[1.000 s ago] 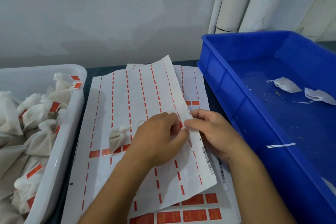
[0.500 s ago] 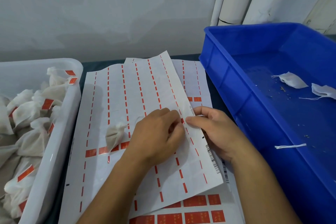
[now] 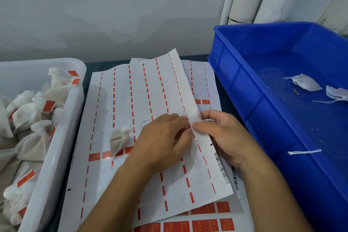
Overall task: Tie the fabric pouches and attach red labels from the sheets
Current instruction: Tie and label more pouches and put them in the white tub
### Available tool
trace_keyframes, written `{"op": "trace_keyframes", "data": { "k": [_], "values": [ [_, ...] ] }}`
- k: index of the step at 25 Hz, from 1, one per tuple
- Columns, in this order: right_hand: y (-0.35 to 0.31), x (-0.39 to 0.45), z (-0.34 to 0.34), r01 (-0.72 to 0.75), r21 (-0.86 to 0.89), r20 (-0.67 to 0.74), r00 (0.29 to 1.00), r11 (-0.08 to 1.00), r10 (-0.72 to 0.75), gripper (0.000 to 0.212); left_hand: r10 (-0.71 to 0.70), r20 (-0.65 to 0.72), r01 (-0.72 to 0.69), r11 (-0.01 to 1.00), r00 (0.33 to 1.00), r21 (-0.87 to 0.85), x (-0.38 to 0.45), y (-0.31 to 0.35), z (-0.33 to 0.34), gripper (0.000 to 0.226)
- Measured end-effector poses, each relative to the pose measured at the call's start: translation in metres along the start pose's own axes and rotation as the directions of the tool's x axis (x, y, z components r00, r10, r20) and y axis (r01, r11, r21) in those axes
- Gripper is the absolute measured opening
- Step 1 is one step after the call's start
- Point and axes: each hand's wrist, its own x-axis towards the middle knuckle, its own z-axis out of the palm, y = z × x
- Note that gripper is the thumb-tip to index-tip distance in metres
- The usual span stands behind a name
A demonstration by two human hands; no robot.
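Apparently the labelling step is under way, with the person picking at a red label on the loose sheet rather than tying anything. Going from the left, the white bin (image 3: 62,137) is holding the finished pouches, tied and already wearing red tags, and just beside it the tied pouch (image 3: 119,140) in hand is lying on the lower label sheet (image 3: 98,118), apart from both hands and waiting for its label. The left hand (image 3: 162,145) is resting on the upper sheet (image 3: 169,88) with its fingers curled down at the sheet's right edge, seemingly nipping a small red label; how much of it they have is hidden. Meeting it there, the right hand (image 3: 226,135) is pinching the same edge between thumb and forefinger, steadying the paper. Further right, the blue crate (image 3: 243,88) is holding two untied pouches and a loose string. By my reading, the next move is calling for a clean peel of the label and a carry leftward to the pouch's neck. Compared with the earlier frames, the hands are keeping almost the same place at the edge, while the view is sitting slightly lower on the tabletop.
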Motion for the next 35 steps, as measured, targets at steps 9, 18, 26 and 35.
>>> {"op": "trace_keyframes", "data": {
  "k": [9, 18, 26, 35],
  "values": [
    [0.0, 0.0, 0.0, -0.006, -0.015, -0.019, 1.0, 1.0, 0.005, 0.008, -0.102, 0.012, 0.102, 0.968, 0.995, -0.231, 0.003, 0.001, -0.003, 0.014],
    [-0.004, -0.002, -0.002, 0.006, -0.143, -0.042, 0.999, 0.99, -0.012, 0.011, -0.191, -0.011, 0.179, 0.937, 0.981, -0.3, 0.001, -0.001, -0.001, 0.015],
    [-0.004, -0.002, -0.014, -0.021, -0.444, -0.18, 0.981, 0.896, -0.067, 0.015, -0.211, -0.204, 0.163, 0.96, 0.956, -0.23, -0.01, 0.003, -0.026, 0.014],
    [-0.047, -0.026, 0.031, 0.349, -0.588, 0.138, 0.932, 0.73, -0.335, 0.021, 0.022, -0.209, 0.003, 0.993, 0.978, 0.119, -0.032, 0.006, -0.063, 0.006]
  ]
}}
